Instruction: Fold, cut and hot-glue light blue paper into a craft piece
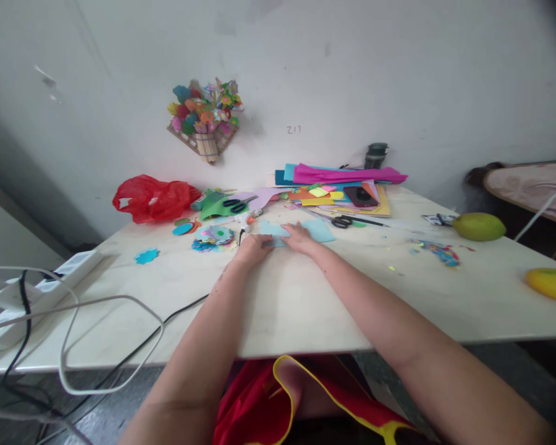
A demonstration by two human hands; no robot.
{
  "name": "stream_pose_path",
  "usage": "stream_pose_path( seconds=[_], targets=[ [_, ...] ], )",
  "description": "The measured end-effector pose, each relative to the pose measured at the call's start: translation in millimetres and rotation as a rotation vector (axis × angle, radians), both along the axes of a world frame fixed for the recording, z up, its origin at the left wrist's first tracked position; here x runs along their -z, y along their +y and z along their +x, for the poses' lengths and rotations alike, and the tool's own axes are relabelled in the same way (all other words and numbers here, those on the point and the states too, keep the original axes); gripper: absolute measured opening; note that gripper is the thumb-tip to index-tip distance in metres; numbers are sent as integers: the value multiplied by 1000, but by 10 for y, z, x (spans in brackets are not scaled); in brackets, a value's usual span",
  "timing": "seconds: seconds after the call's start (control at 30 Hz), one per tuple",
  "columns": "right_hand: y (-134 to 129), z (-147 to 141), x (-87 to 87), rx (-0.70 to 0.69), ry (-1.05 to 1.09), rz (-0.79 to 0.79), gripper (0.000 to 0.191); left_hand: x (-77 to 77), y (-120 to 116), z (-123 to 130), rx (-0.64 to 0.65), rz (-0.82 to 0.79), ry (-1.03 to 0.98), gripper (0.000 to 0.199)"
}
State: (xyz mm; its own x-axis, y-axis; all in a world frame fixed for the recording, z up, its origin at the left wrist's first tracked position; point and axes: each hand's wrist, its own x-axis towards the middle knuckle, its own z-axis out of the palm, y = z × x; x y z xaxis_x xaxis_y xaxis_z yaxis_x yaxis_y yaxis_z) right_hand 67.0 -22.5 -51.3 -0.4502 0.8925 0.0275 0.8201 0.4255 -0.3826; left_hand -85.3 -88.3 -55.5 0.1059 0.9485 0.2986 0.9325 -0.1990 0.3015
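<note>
A sheet of light blue paper (323, 230) lies on the table between and beyond my two hands. My left hand (256, 248) is closed at its lower left edge, fingers together on the paper; the thumb is partly hidden. Spread flat over the middle of the sheet are the fingers of my right hand (297, 238). Just behind the left hand is a hot glue gun (246, 219), white and orange. Paper flower cut-outs (215, 235) are piled left of that hand, and black-handled scissors (341, 221) lie right of the paper.
Farther back are a red plastic bag (155, 198), green paper (212, 205) with another pair of scissors (238, 204), stacked coloured paper (324, 196) and a phone (360, 196). A power strip (69, 272) with loose cables is at left. Mangoes (479, 227) sit at right.
</note>
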Motion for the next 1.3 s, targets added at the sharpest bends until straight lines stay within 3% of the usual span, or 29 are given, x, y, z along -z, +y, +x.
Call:
stream_pose_path(
  seconds=[0.17,0.3,0.53,0.77,1.03,1.3],
  targets=[
    [19,58,22,-77,52,113,44,38,58,-73,36,33,-19,22],
    [52,105,73,-195,89,289,29,20,52,-45,-18,50,-4,20],
    [37,99,70,-302,-38,462,21,-14,28,6,-84,68,72,21],
    [-59,28,19,-307,-125,482,22,46,86,-20,-46,116,56,19],
    [-100,13,40,-286,-119,453,25,-4,57,11,1,137,117,19],
    [-34,175,-41,-259,-101,444,21,-31,28,-10,-1,137,82,17]
  ],
)
